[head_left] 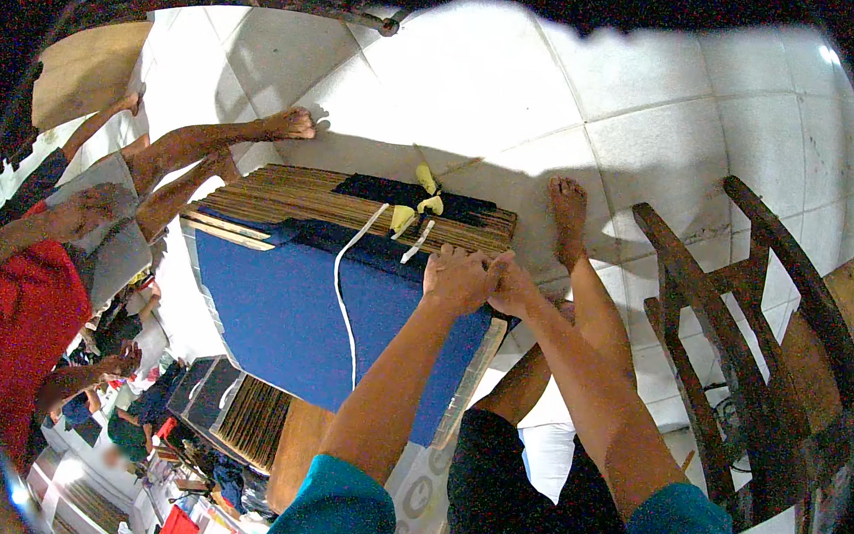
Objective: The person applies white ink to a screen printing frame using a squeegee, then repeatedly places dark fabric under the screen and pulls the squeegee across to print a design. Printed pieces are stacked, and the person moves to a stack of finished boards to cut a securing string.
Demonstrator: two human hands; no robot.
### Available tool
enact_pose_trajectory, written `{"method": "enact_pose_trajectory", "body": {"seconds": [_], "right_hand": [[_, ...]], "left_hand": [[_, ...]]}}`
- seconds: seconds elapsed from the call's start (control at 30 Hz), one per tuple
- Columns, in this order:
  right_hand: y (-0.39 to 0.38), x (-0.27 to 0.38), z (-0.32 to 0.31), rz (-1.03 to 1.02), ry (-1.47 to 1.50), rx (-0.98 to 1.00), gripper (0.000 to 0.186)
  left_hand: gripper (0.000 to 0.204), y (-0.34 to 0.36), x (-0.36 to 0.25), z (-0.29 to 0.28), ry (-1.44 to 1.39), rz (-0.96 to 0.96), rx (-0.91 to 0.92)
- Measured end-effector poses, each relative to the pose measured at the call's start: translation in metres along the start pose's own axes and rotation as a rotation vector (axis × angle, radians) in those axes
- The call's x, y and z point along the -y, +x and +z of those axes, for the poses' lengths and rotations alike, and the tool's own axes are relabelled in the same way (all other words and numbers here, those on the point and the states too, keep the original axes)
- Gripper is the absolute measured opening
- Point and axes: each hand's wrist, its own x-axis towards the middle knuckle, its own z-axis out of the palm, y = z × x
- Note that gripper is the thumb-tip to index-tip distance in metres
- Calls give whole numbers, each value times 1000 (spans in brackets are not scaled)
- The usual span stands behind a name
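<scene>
A large flat stack lies in front of me, with a blue sheet (294, 297) on top and brown, cardboard-like layered edges (283, 190) along its far side. My left hand (458, 280) has its fingers curled at the stack's right corner. Right against it, my right hand (516, 288) is closed too; whatever the two pinch is hidden by the fingers. A white cord (343, 286) runs loosely across the blue sheet, and a short white strip (417, 242) sits left of my hands. Yellow pieces (403, 217) rest on dark material (363, 190) at the far edge.
Dark wooden chairs (746, 292) stand on the right. At left sits another person, in red cloth (33, 306), legs stretched toward the stack. More brown layered material (253, 419) and a wooden board (297, 453) are at lower left. White tiles (650, 114) cover the floor.
</scene>
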Motion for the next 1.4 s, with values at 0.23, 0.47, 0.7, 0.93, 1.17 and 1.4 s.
{"method": "enact_pose_trajectory", "body": {"seconds": [0.23, 0.47, 0.7, 0.93, 1.17, 1.4], "right_hand": [[-24, 40, -24, 162, -242, -133, 50], [-13, 45, -33, 303, -107, 18, 52], [-16, 18, -21, 216, 387, 1, 44], [-17, -21, 3, 55, -153, 130, 45], [-1, -55, 33, 116, 1067, 84, 53], [15, -63, 41, 5, 1472, -61, 45]], "left_hand": [[99, 22, 1, 10, -118, -3, 30], [92, 21, 0, -9, -129, -12, 22], [105, 16, -8, -23, -139, -42, 63], [104, 21, -2, -6, -173, -36, -32], [102, 21, -2, -3, -237, -25, -86], [99, 21, -1, -4, -274, -39, -53]]}}
